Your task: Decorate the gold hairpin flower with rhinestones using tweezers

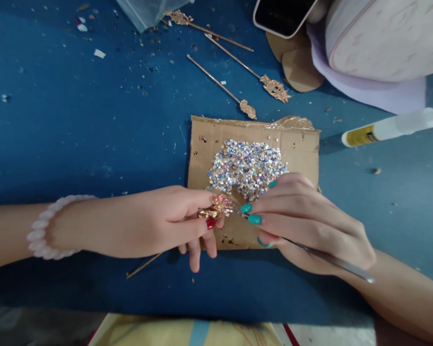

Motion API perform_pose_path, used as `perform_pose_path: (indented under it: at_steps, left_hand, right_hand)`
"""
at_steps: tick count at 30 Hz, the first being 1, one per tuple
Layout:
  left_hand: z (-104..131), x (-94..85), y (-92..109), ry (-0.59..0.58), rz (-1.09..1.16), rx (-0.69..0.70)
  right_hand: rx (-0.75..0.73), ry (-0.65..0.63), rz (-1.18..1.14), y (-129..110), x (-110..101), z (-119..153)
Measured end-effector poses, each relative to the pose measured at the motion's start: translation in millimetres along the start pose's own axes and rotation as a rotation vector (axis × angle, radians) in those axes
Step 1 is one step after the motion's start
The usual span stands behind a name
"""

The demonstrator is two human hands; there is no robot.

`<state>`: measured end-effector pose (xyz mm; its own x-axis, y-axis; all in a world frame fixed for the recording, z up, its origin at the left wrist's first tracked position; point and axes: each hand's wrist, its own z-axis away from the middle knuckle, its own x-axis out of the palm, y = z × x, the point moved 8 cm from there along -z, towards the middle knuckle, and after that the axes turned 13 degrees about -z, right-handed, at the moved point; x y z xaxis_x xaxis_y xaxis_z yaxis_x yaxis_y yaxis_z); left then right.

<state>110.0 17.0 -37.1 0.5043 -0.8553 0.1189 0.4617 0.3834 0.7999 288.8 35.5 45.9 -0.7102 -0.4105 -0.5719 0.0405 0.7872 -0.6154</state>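
Observation:
My left hand, with a pale beaded bracelet at the wrist, pinches a gold hairpin by its ornate head, which carries pink and red stones. Its thin shaft passes under the hand and comes out at the lower left. In my right hand is a pair of slim metal tweezers, their tips close to the hairpin's head. Whether the tips hold a stone is too small to tell. Just beyond both hands, a heap of glittering small rhinestones lies on a piece of cardboard.
Gold hairpins lie on the blue tabletop beyond the cardboard, beside a clear plastic bag. To the right are a glue bottle, a phone and a pale rounded case on lilac material.

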Motion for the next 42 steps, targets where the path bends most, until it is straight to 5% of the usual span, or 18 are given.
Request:
perform_pose_path:
  at_steps: [42]
  left_hand:
    - [-1.0,-0.1,1.5,-0.04,-0.069,0.097]
  right_hand:
    - [0.018,-0.029,0.033,-3.4,2.2,2.2]
